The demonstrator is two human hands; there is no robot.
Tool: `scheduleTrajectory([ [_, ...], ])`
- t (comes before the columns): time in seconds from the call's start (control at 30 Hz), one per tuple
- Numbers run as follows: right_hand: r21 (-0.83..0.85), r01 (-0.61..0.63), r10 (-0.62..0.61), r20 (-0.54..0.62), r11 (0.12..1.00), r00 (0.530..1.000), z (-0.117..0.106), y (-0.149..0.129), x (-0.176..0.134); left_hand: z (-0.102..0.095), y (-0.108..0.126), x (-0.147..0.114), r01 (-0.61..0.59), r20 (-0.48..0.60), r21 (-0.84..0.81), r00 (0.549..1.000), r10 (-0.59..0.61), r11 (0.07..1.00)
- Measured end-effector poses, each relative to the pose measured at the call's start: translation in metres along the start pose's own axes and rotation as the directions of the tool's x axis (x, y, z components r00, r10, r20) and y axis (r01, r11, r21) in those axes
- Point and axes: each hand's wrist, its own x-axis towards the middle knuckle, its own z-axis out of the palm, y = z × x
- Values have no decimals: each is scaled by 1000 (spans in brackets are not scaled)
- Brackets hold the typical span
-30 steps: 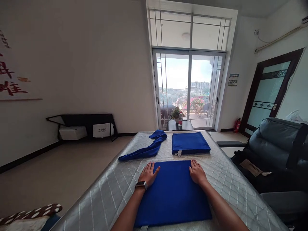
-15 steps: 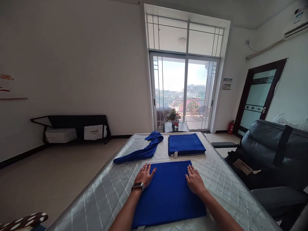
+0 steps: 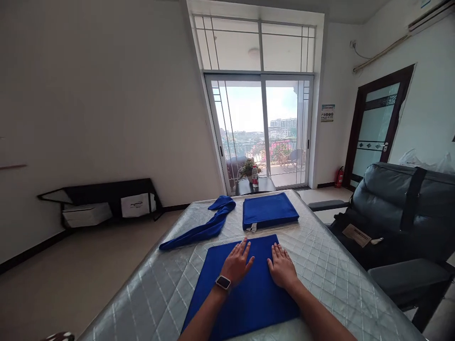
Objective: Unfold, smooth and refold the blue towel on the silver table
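A blue cloth (image 3: 259, 293), folded into a flat rectangle, lies on the quilted mattress (image 3: 330, 279) right in front of me. My left hand (image 3: 237, 263), with a watch on its wrist, is over the cloth's upper middle, fingers stretched out. Flat along the cloth's right edge rests my right hand (image 3: 282, 267), its fingers extended and holding nothing. Just beyond sits a folded stack of blue cloth (image 3: 270, 208) with a white tag at its front edge. To its left a loose, twisted blue cloth (image 3: 209, 225) trails across the mattress.
A black reclining chair (image 3: 394, 213) with a bag on its seat stands close on the right. Behind the mattress is a small table (image 3: 254, 187) with a bottle and a plant, before sliding glass doors. A black rack (image 3: 106, 194) stands against the left wall.
My left hand has moved right, from the cloth's left edge in toward its middle. My right hand stays at the right edge. The camera view has tilted and shifted slightly.
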Motion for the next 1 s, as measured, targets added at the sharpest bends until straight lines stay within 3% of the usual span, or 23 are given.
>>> scheduleTrajectory([
  [0.07, -25, 24, -24, -3, 999, 1000, 4, 3, 1, 8, 47, 12, -58, 37, -62, 997, 60, 996],
  [0.13, -51, 54, -54, 1, 997, 999, 7, 6, 2, 16, 79, 20, -42, 122, -115, 991, 56, 992],
  [0.23, -56, 60, -60, 1, 997, 998, 8, 7, 2, 22, 91, 19, 67, 237, -147, 971, -30, 987],
  [0.37, -14, 27, -27, -8, 1000, 1000, 2, 3, 1, 17, 60, -1, 184, 291, -123, 946, -142, 975],
  [0.7, 8, 8, -8, 6, 1000, 1000, -3, 0, -1, -12, -61, -64, 463, 325, 47, 831, -452, 885],
  [0.8, 12, 12, -12, 13, 1000, 1000, -3, 0, -1, -14, -74, -72, 521, 303, 36, 808, -506, 853],
  [1.0, -5, 13, -13, 20, 1000, 1000, -4, -2, 0, -12, -75, -72, 535, 308, 14, 802, -512, 845],
])
